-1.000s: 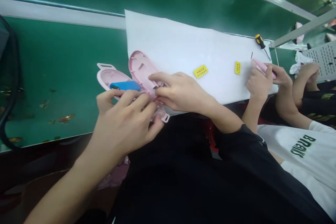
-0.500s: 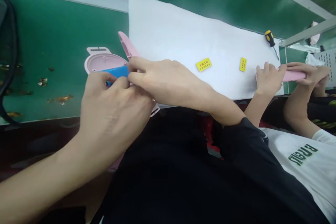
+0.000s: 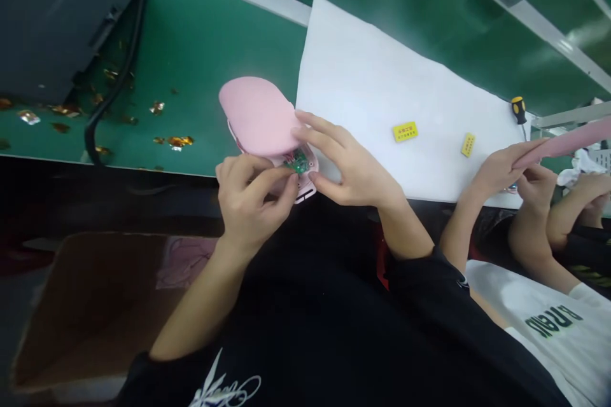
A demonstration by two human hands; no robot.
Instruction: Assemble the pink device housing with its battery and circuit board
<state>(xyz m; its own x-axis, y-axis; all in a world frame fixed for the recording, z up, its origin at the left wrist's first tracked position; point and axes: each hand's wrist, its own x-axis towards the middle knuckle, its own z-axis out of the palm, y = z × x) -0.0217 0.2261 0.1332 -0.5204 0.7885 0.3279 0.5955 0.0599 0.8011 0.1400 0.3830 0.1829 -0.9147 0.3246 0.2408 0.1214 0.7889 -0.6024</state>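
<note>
left hand (image 3: pixel 252 194) pinching green circuit board (image 3: pixel 298 163) | right hand (image 3: pixel 348 165) bracing pink shell (image 3: pixel 260 116) above it, steadying | hands close together

Both hands, left hand (image 3: pixel 251 194) and right hand (image 3: pixel 351 165), clasp a pink shell (image 3: pixel 260 116).

Black short-sleeved shirt (image 3: pixel 334 331), white script print on chest

Left hand (image 3: pixel 252 194) pinching, right hand (image 3: pixel 348 165) fingers spread, close together
</note>
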